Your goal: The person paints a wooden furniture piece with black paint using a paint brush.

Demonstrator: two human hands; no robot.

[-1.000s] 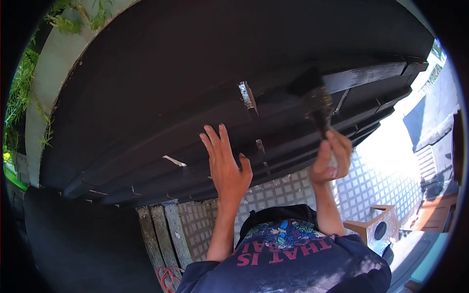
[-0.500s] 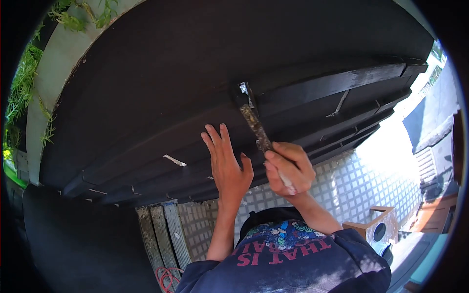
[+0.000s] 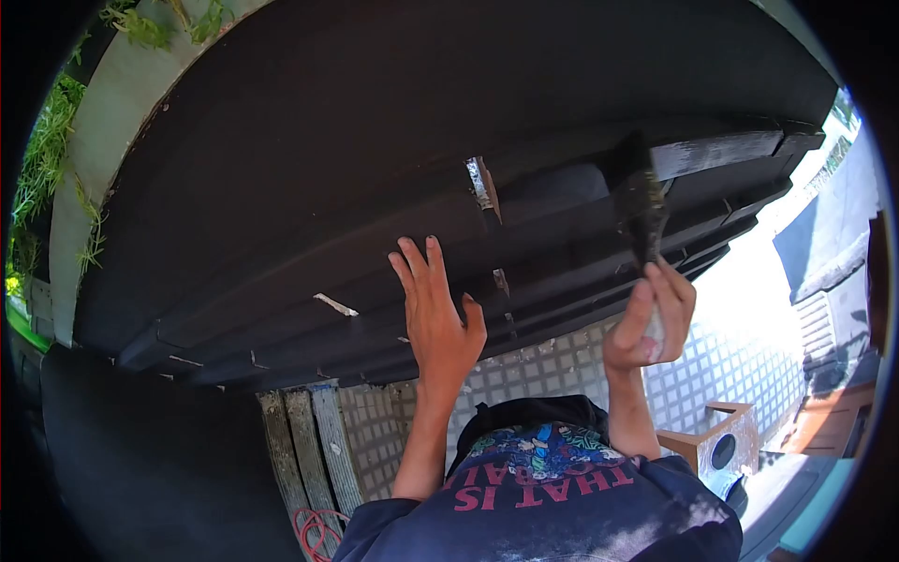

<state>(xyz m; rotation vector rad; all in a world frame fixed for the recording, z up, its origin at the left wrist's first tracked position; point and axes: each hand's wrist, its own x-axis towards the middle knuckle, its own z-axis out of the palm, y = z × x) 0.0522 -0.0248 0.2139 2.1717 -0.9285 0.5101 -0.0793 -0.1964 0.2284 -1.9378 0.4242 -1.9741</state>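
Note:
A black-coated paintbrush (image 3: 640,206) is in my right hand (image 3: 655,318), its handle gripped between thumb and fingers. The brush head, blurred by motion, lies against the raised ledge of a large black slatted panel (image 3: 309,131). To the right of the bristles, a stretch of ledge (image 3: 716,155) looks pale and streaky. My left hand (image 3: 435,309) rests with fingers stretched out on the panel's lower slats, holding nothing. Between the hands, a silvery bare patch (image 3: 481,183) shows through the black. Another pale strip (image 3: 335,305) sits left of my left hand.
Weathered wooden boards (image 3: 309,440) and a red cord (image 3: 318,532) lie below left. Tiled paving (image 3: 740,361) spreads behind the panel's lower edge. A cardboard box (image 3: 707,440) with a dark round hole stands lower right. Green plants (image 3: 56,140) hang at far left.
My right hand has carried the paintbrush rightward along the ledge, away from the silvery patch, which shows more fully now. My left hand has stayed in place.

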